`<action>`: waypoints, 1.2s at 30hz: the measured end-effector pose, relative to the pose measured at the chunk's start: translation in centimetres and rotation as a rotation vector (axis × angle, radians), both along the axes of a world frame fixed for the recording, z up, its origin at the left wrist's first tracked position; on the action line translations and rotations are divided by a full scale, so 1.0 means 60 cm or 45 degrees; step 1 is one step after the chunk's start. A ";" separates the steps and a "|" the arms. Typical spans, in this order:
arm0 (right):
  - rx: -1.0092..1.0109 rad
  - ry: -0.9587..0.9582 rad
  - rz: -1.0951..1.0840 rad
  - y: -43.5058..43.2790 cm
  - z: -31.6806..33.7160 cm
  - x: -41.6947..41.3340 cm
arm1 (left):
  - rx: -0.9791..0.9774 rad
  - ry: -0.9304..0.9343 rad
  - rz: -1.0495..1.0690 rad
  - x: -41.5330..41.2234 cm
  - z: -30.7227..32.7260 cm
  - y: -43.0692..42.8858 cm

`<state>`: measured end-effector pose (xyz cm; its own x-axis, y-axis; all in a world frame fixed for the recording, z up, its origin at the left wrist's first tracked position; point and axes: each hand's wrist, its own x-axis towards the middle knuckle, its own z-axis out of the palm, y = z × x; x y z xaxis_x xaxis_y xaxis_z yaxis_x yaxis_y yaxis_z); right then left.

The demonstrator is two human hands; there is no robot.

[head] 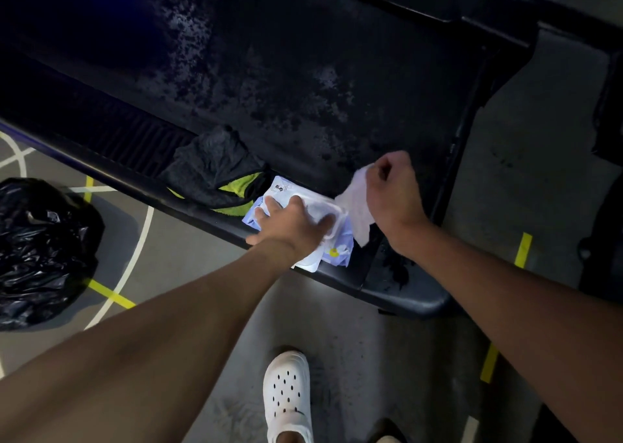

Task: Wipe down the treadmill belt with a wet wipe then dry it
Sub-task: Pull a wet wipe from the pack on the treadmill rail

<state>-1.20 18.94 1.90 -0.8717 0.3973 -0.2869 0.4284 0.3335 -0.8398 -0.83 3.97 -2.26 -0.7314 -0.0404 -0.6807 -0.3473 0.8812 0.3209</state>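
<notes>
The black treadmill belt (269, 65) runs across the upper view, mottled with grey patches. On its near side rail (340, 275) lies a pale blue wet wipe pack (338, 249) with its lid flipped open. My left hand (290, 222) presses flat on the pack. My right hand (392, 190) pinches a white wet wipe (355, 203) that hangs just above the pack's right end. A grey and lime cloth (215, 169) lies crumpled on the rail, left of the pack.
A black bin bag (40, 250) sits on the floor at the left. My foot in a white clog (288, 395) stands on the grey floor below the rail. Yellow tape marks (523, 250) and white lines cross the floor. Dark equipment stands at the right edge.
</notes>
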 end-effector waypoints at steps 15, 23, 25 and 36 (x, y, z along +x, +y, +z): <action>0.129 -0.123 0.460 -0.026 -0.021 0.061 | -0.041 0.287 0.301 -0.020 -0.005 -0.021; 1.072 -0.208 1.467 -0.041 -0.053 0.089 | 0.093 0.267 0.509 -0.030 -0.009 -0.029; 1.209 -0.156 1.500 -0.050 -0.069 0.101 | 0.149 0.236 0.554 -0.033 -0.013 -0.031; 0.811 0.117 0.535 -0.057 -0.057 0.077 | 0.313 0.260 0.413 -0.040 0.017 -0.074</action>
<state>3.43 15.50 -1.54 -0.9953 0.0914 -0.0328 0.0963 0.8843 -0.4568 -3.24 -0.49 -1.26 -0.8278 -0.1451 -0.5419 -0.5008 0.6265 0.5972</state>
